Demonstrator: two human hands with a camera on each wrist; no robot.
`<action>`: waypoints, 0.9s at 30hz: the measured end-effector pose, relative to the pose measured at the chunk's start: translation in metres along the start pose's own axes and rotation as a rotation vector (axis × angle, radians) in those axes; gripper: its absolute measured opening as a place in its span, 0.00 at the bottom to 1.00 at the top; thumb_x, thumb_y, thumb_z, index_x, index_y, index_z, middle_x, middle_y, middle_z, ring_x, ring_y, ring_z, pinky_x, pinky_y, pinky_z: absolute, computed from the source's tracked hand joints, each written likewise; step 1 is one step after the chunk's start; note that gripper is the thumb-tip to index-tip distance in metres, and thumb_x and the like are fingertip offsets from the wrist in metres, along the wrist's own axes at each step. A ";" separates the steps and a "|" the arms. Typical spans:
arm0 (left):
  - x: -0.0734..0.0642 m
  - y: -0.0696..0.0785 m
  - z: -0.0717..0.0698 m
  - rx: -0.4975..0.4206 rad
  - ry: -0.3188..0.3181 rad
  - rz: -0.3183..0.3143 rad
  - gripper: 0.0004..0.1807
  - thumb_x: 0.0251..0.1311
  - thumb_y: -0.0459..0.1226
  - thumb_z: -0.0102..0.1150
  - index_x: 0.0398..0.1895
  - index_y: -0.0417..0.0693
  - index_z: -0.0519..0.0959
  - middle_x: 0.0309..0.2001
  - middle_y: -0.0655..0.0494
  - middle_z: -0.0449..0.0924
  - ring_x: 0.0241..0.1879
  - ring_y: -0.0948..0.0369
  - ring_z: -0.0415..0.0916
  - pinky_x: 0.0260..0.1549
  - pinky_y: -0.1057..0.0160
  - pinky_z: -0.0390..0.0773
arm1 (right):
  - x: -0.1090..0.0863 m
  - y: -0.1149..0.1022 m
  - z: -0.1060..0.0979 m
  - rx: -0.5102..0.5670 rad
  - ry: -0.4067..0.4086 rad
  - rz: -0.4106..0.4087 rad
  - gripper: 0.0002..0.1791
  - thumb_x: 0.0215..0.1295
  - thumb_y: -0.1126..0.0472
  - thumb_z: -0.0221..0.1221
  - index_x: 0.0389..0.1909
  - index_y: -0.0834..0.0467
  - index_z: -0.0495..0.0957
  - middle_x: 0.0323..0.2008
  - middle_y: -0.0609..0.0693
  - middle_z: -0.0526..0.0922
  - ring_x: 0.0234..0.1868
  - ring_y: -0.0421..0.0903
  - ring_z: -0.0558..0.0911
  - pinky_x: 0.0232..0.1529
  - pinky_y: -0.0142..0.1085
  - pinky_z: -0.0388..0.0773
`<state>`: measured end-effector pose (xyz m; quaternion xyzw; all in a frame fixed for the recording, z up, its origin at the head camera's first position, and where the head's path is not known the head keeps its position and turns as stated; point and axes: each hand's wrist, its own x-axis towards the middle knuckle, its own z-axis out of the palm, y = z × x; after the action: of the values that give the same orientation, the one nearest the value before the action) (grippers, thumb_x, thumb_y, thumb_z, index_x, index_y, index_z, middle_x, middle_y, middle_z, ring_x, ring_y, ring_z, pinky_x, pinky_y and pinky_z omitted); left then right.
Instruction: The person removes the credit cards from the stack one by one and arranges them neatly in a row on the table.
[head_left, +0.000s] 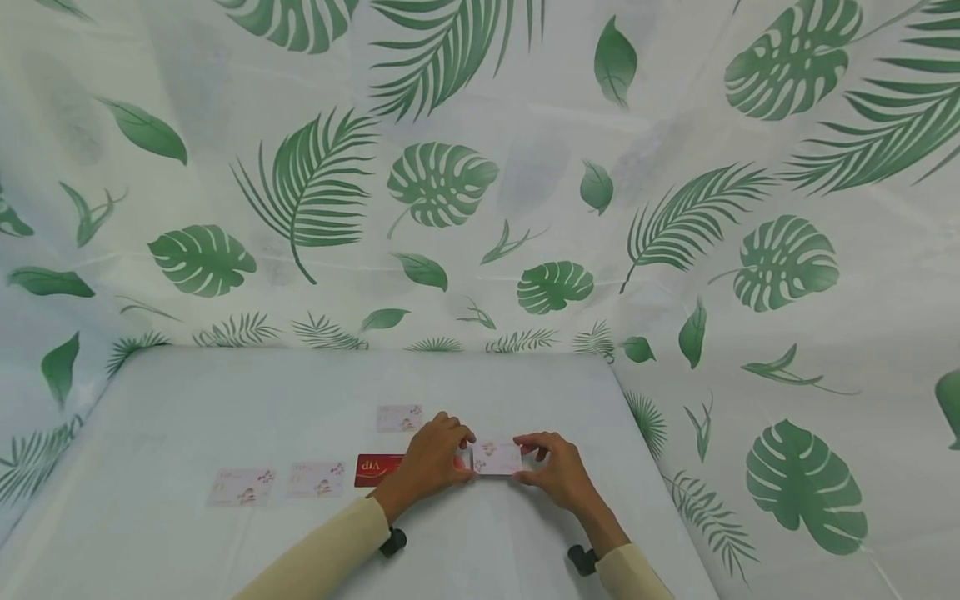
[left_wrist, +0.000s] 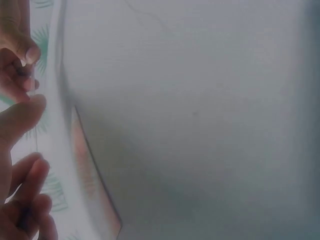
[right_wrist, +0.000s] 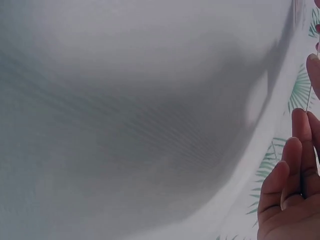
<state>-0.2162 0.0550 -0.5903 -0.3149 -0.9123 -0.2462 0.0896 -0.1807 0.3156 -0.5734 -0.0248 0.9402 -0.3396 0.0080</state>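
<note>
A pale pink card (head_left: 498,457) with small floral marks is held up between the two hands, over the white table. My left hand (head_left: 435,454) pinches its left edge between thumb and fingers. At the opposite edge my right hand (head_left: 558,473) pinches it the same way. In both wrist views the card shows nearly edge-on, as a thin line between the fingertips. A red card (head_left: 372,470) marked VIP lies on the table, its right part hidden behind the left hand. Just beyond that hand lies another pale pink card (head_left: 399,417).
Two more pale pink cards, a left one (head_left: 242,487) and one beside it (head_left: 316,480), lie in a row left of the red card. The white table (head_left: 187,400) meets leaf-printed sheeting (head_left: 510,192) at its back and sides.
</note>
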 end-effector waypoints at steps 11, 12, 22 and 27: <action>0.000 0.001 0.007 0.045 -0.053 -0.023 0.29 0.45 0.56 0.86 0.46 0.53 0.87 0.36 0.62 0.82 0.38 0.64 0.69 0.40 0.66 0.76 | 0.001 0.001 0.008 -0.005 -0.016 0.026 0.30 0.45 0.64 0.84 0.53 0.50 0.88 0.38 0.41 0.84 0.41 0.43 0.74 0.42 0.33 0.70; 0.001 0.001 0.008 0.052 -0.061 -0.029 0.29 0.45 0.57 0.85 0.46 0.53 0.87 0.36 0.62 0.82 0.38 0.64 0.69 0.40 0.66 0.76 | 0.001 0.001 0.009 -0.010 -0.016 0.025 0.30 0.45 0.64 0.83 0.53 0.51 0.88 0.38 0.41 0.84 0.41 0.43 0.74 0.42 0.33 0.70; 0.001 0.003 0.013 0.086 -0.084 -0.051 0.28 0.46 0.58 0.84 0.46 0.54 0.88 0.38 0.61 0.84 0.39 0.63 0.69 0.41 0.66 0.76 | 0.000 -0.002 0.010 -0.035 -0.021 0.038 0.29 0.45 0.67 0.83 0.52 0.52 0.88 0.37 0.44 0.85 0.41 0.44 0.74 0.42 0.34 0.69; 0.001 0.005 0.012 0.087 -0.096 -0.060 0.28 0.47 0.58 0.84 0.47 0.54 0.88 0.39 0.60 0.84 0.39 0.63 0.69 0.42 0.65 0.77 | 0.000 -0.002 0.010 -0.035 -0.029 0.048 0.29 0.46 0.67 0.82 0.52 0.53 0.88 0.36 0.44 0.84 0.40 0.44 0.74 0.42 0.34 0.69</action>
<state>-0.2143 0.0652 -0.5988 -0.2948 -0.9343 -0.1936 0.0519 -0.1804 0.3079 -0.5799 -0.0072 0.9461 -0.3225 0.0292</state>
